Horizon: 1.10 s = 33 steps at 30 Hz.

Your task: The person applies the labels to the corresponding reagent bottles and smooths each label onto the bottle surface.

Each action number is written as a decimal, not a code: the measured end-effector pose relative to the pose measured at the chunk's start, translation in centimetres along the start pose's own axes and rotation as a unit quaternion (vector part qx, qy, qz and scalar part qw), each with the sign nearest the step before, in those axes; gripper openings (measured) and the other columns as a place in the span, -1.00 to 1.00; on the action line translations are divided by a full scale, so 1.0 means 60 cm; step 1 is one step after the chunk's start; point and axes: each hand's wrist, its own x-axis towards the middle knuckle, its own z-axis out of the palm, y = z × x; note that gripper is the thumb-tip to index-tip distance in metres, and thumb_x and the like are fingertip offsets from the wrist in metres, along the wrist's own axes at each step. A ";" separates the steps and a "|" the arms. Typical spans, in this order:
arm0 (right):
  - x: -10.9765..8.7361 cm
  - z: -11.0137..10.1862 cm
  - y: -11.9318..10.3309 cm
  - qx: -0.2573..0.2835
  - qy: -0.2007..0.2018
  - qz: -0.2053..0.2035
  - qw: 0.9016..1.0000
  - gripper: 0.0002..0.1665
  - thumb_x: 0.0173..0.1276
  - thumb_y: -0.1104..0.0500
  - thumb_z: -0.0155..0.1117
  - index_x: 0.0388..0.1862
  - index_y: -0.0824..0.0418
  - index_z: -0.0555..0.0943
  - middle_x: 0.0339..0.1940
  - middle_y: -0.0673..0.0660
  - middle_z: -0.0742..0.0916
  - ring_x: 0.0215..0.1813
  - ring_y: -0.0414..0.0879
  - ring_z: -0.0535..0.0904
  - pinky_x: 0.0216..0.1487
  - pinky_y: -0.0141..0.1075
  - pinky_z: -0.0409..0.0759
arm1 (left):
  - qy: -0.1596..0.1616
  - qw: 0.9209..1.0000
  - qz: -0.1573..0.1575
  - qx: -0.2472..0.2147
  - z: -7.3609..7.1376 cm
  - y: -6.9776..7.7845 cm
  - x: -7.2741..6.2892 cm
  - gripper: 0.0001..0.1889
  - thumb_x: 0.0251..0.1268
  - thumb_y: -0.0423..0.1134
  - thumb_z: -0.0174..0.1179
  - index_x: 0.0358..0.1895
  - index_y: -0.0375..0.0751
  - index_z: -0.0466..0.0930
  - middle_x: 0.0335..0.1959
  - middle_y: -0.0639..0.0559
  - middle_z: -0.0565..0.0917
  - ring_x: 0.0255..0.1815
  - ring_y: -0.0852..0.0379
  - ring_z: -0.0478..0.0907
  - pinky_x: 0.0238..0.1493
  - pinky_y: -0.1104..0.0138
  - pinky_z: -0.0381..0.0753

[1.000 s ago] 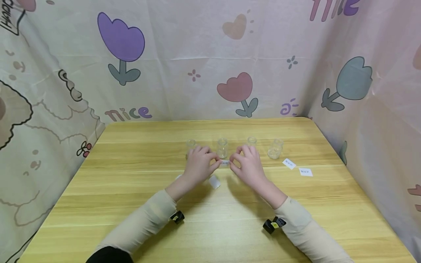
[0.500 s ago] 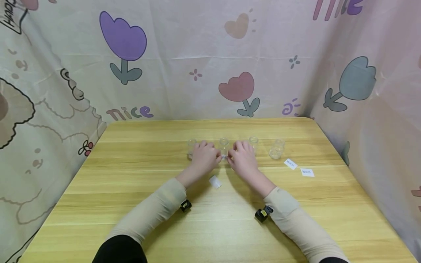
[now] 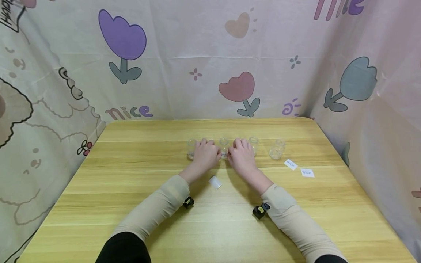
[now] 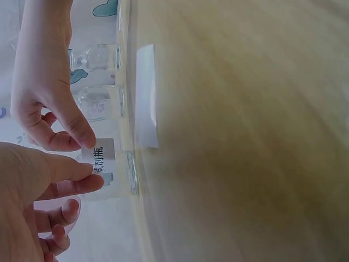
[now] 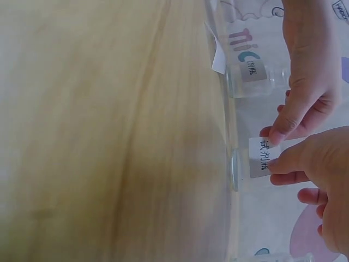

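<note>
Both hands meet in front of a small clear glass bottle [image 3: 224, 142], second from the left in a row. Between them is a small white label [image 4: 103, 150] printed with dark characters, held sideways low against the bottle's front. My left hand [image 3: 206, 157] pinches its left end, thumb on the printed face. The right hand [image 3: 242, 156] pinches the other end the same way. In the right wrist view the label [image 5: 259, 156] covers part of the bottle's lower body. Farther left, another glass bottle [image 5: 240, 82] bears a similar label.
Two more glass bottles [image 3: 253, 141] stand to the right, the last one [image 3: 277, 149] apart. Two printed labels [image 3: 291, 164] lie right of them on the wooden table [image 3: 210, 233]. A curled white paper piece [image 3: 215, 182] lies nearer me. A patterned curtain [image 3: 177, 44] hangs behind.
Both hands have moved slightly forward, bringing the label from in front of the second bottle up to its front. Knuckles now point more away from me. The loose papers stay put.
</note>
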 end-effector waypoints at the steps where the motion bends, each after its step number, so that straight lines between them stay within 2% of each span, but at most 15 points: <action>1: 0.000 0.000 0.000 -0.002 0.000 -0.001 1.000 -0.86 0.20 0.14 0.40 -0.44 0.20 0.67 -0.23 0.11 0.50 -0.12 0.06 0.32 -0.14 -0.16 0.28 | 0.001 1.000 -0.001 0.001 0.000 0.000 0.000 -0.82 0.33 0.01 0.18 -0.34 0.14 0.74 -0.27 0.12 0.65 -0.19 0.04 0.43 0.01 0.10 0.37; 17: 0.003 0.004 -0.002 -0.024 -0.011 0.012 1.000 -0.82 0.20 0.15 0.38 -0.34 0.26 0.69 -0.21 0.12 0.53 -0.11 0.05 0.33 -0.12 -0.17 0.30 | 0.001 1.000 -0.010 0.021 -0.005 0.001 0.004 -0.81 0.33 0.03 0.20 -0.34 0.10 0.73 -0.27 0.10 0.65 -0.20 0.03 0.42 -0.08 0.15 0.37; 24: 0.002 -0.001 -0.008 -0.026 -0.018 0.025 0.999 -0.78 0.18 0.14 0.40 -0.36 0.31 0.67 -0.23 0.15 0.51 -0.12 0.06 0.31 -0.13 -0.16 0.28 | 0.004 0.999 -0.008 0.034 -0.003 0.000 0.005 -0.79 0.34 0.05 0.18 -0.33 0.10 0.74 -0.28 0.09 0.63 -0.20 0.03 0.40 -0.12 0.17 0.34; 28: 0.003 -0.006 -0.010 -0.039 -0.032 0.034 0.998 -0.75 0.19 0.13 0.38 -0.33 0.32 0.65 -0.23 0.15 0.51 -0.12 0.06 0.31 -0.13 -0.16 0.27 | 0.014 0.999 0.001 0.042 -0.006 0.000 0.003 -0.73 0.32 0.08 0.19 -0.43 0.04 0.69 -0.31 0.05 0.60 -0.25 0.03 0.35 -0.18 0.19 0.28; 30: 0.005 -0.007 -0.008 -0.050 -0.034 0.032 0.998 -0.73 0.21 0.11 0.37 -0.28 0.32 0.64 -0.22 0.15 0.50 -0.11 0.07 0.32 -0.12 -0.16 0.28 | 0.021 0.999 0.009 0.049 -0.008 -0.001 0.002 -0.67 0.29 0.11 0.21 -0.52 0.00 0.64 -0.33 0.03 0.58 -0.26 0.03 0.32 -0.20 0.21 0.24; 33: 0.010 -0.006 -0.004 -0.079 -0.038 0.024 0.996 -0.66 0.21 0.08 0.34 -0.16 0.30 0.64 -0.17 0.15 0.50 -0.08 0.06 0.33 -0.09 -0.16 0.30 | 0.039 0.996 0.026 0.071 -0.010 -0.004 0.001 -0.61 0.22 0.17 0.25 -0.56 -0.04 0.61 -0.34 0.02 0.55 -0.27 0.03 0.29 -0.20 0.22 0.22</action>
